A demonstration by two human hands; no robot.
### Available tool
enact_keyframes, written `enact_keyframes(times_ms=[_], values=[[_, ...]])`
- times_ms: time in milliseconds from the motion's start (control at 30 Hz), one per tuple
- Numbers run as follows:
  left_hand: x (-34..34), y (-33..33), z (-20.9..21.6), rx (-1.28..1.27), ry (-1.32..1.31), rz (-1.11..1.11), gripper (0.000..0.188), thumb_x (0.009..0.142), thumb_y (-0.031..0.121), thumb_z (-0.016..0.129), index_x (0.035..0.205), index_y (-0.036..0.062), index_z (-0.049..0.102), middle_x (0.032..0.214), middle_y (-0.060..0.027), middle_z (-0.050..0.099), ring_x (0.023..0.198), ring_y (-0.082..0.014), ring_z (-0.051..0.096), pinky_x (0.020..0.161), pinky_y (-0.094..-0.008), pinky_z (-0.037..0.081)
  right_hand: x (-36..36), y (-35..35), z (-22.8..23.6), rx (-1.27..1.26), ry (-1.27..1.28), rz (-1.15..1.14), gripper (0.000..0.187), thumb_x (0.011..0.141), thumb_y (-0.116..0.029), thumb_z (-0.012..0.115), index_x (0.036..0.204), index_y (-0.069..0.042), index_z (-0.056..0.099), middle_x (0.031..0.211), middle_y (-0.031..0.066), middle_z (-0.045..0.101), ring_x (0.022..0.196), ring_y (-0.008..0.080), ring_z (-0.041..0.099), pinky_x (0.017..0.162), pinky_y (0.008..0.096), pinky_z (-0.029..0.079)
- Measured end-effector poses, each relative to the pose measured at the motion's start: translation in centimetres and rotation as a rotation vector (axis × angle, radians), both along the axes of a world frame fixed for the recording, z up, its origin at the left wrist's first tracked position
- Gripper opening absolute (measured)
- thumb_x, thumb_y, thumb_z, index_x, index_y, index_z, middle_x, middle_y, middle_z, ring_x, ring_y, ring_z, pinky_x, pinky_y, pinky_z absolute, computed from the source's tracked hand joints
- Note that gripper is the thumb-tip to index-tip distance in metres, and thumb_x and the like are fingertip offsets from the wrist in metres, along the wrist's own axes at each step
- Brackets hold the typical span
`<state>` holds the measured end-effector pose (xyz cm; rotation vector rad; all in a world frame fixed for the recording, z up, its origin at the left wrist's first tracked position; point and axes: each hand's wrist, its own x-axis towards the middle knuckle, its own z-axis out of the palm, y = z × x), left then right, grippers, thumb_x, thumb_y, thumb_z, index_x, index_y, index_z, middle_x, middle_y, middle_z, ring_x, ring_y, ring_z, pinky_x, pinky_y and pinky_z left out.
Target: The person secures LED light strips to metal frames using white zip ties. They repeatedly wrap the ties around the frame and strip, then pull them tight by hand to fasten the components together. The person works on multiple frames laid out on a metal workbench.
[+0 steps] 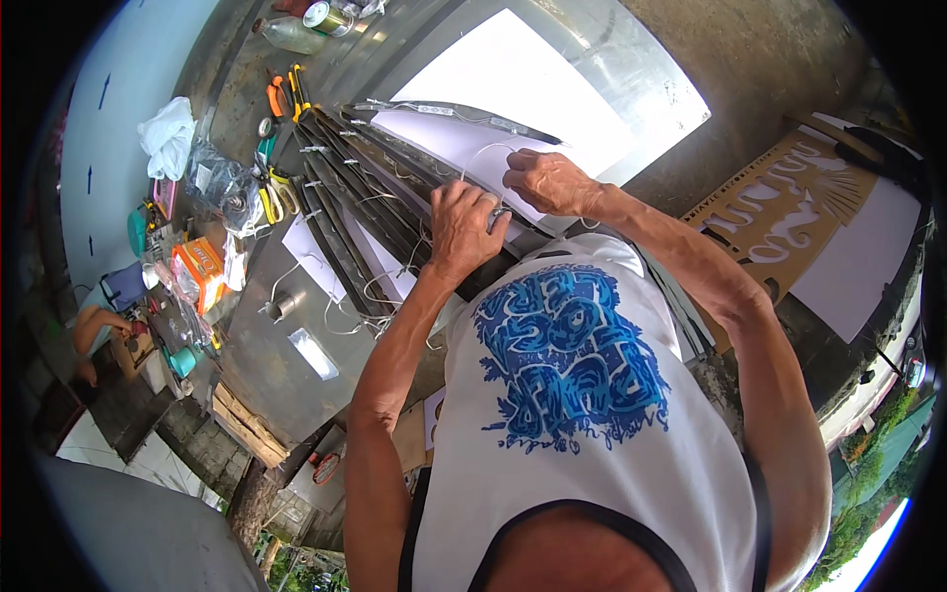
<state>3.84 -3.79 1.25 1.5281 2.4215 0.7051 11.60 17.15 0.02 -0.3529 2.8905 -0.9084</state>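
Observation:
Several long dark strips (345, 178) fan out over the metal table in front of me, with small light modules and thin white wires along them. The topmost strip (473, 111) carries a row of clear modules and lies partly over a white sheet (523, 59). My left hand (462, 229) bends its fingers over the near end of one strip, its thumb against a small grey part. Just right of it, my right hand (550, 184) is closed in a pinch at the end of a looping white wire (473, 154); its fingertips are partly hidden.
Orange-handled pliers (277, 97), a yellow-handled tool (298, 91) and yellow-handled scissors (271, 200) lie beyond the strips. An orange box (200, 273), a short metal tube (283, 304) and a clear bottle (289, 36) stand leftward. Cut-out brown board (769, 227) lies right. Another person's arm (94, 321) shows far left.

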Motion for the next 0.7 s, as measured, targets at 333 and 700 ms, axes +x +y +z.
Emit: enact_keyframes(times_ms=[333,700], values=[[2.6,2.2,-0.1,-0.092,0.115,0.296,0.013,0.068,0.015,0.075,0.077,0.0048,0.073,0.085,-0.0077,0.071,0.096,-0.029,0.06,0.092,-0.0459,0.039,-0.4,-0.2,0.0,0.156,0.151,0.127,0.012,0.079,-0.009,0.067,0.085,0.0,0.062,0.085,0.0131,0.059,0.087,0.0298,0.064,0.071,0.0398,0.058],[3.1,3.4,-0.1,-0.229,0.067,0.408,0.02,0.065,0.019,0.08,0.076,0.0039,0.073,0.086,-0.0104,0.071,0.097,-0.0301,0.059,0.09,-0.0479,0.039,-1.2,-0.1,-0.8,0.173,0.025,0.226,0.01,0.081,-0.012,0.073,0.087,-0.005,0.07,0.081,0.0103,0.071,0.083,0.0277,0.072,0.076,0.0376,0.059]])
